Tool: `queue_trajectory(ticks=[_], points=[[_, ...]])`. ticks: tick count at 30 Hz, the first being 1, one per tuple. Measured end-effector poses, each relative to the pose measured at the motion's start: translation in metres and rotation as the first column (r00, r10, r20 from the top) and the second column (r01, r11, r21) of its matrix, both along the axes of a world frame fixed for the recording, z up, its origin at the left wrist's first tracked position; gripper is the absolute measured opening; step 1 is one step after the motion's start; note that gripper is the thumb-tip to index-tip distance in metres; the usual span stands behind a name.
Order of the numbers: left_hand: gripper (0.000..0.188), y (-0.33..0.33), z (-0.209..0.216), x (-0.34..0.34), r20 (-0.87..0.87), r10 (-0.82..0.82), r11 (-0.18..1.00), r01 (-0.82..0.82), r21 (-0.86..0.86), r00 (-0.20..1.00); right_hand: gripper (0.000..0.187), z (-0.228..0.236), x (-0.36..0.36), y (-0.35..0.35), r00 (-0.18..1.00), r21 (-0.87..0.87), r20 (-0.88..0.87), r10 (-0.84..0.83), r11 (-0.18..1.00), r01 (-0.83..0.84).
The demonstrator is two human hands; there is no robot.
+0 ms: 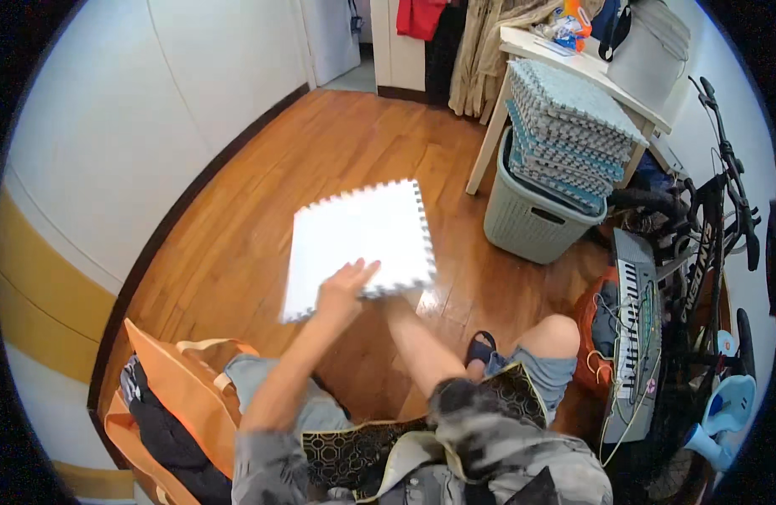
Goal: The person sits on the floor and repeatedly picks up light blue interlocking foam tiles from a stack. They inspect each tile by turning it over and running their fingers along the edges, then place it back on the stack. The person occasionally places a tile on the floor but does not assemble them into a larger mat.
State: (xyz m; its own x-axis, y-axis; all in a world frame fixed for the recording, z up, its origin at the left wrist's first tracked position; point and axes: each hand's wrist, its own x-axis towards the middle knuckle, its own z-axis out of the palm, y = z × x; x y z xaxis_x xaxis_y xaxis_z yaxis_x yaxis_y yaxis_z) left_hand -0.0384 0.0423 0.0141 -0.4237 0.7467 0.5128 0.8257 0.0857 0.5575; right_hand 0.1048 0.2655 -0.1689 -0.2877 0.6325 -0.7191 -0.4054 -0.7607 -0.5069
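Observation:
A square white foam floor tile (358, 240) with toothed interlocking edges is held flat above the wooden floor (262, 194). My left hand (344, 286) lies on the tile's near edge, fingers spread over its top. My right hand (398, 301) is mostly hidden under the tile's near right edge, with only the forearm showing, and it seems to support the tile from below. My knees and grey shorts show at the bottom of the view.
A stack of blue-grey foam tiles (569, 135) sits on a grey-green laundry basket (531, 220) under a white table (573, 71). An orange bag (182, 396) lies at my left. A keyboard instrument (632, 320) and a bicycle (716, 219) stand at right.

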Motion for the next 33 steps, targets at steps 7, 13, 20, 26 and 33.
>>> queue_trajectory(ticks=[7, 13, 20, 26, 33], points=[[0.039, -0.035, 0.080, -0.041, 0.020, 0.313, 0.871, -0.296, 0.391, 0.949, 0.055, -0.073, -0.025, -0.064, 0.963, -0.196, -0.207, -0.172, 0.972, 0.132], [0.031, -0.007, 0.008, -0.013, -0.078, -0.076, 0.993, 0.083, 0.084, 0.994, 0.065, -0.055, -0.074, -0.038, 0.815, 0.052, -0.541, 0.206, 0.976, -0.211], [0.053, -0.009, 0.049, -0.007, -0.059, 0.258, 0.844, -0.196, 0.499, 0.964, 0.060, -0.107, -0.020, -0.049, 0.949, -0.248, -0.291, -0.122, 0.967, 0.049], [0.047, -0.016, 0.034, 0.027, 0.139, 0.038, 0.973, -0.005, -0.230, 0.990, 0.066, -0.041, -0.079, -0.049, 0.780, 0.123, -0.427, 0.457, 0.884, -0.451], [0.047, -0.019, 0.055, -0.022, 0.865, -0.218, 0.946, -0.120, 0.301, 0.453, 0.067, 0.084, 0.032, 0.043, 0.859, 0.653, 0.456, 0.233, 0.567, -0.501]])
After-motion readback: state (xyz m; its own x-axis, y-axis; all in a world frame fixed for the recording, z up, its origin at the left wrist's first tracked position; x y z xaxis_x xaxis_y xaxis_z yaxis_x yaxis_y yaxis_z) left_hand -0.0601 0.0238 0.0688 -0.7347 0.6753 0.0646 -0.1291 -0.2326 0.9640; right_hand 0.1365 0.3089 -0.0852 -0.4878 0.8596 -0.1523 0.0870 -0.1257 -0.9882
